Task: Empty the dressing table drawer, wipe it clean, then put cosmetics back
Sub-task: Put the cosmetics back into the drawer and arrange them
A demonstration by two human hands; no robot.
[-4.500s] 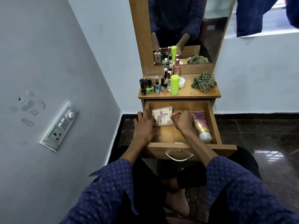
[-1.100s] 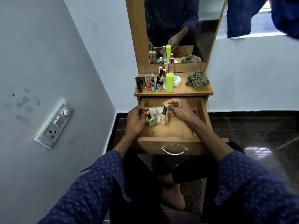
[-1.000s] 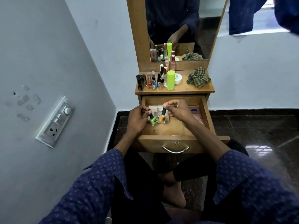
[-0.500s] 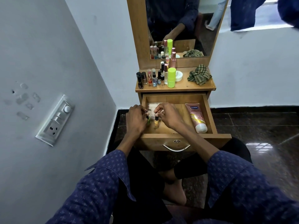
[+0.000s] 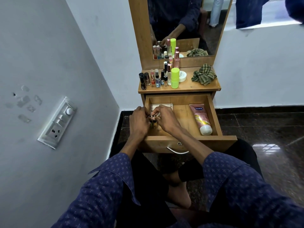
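Note:
The wooden drawer (image 5: 213, 112) of the dressing table is pulled out in front of me. Both hands reach into its left part. My left hand (image 5: 138, 124) and my right hand (image 5: 164, 119) meet there, each pinching a small nail polish bottle by its cap. The yellow bottle (image 5: 154, 125) shows between my fingers; the green one is almost hidden behind my left hand. Behind my hands lies a pale flat palette (image 5: 162, 105). A pink lotion tube (image 5: 201, 118) lies along the drawer's right side.
On the table top (image 5: 189, 88) stand several nail polish and perfume bottles (image 5: 156, 79), a lime green stick (image 5: 174, 78), a white jar (image 5: 182, 76) and a checked green cloth (image 5: 204, 74). A mirror (image 5: 185, 25) rises behind. A wall with a switch panel (image 5: 57, 122) is close on the left.
My hands carried the green and yellow nail polish bottles down from above the palette to the drawer's front left floor. The pink tube is uncovered again.

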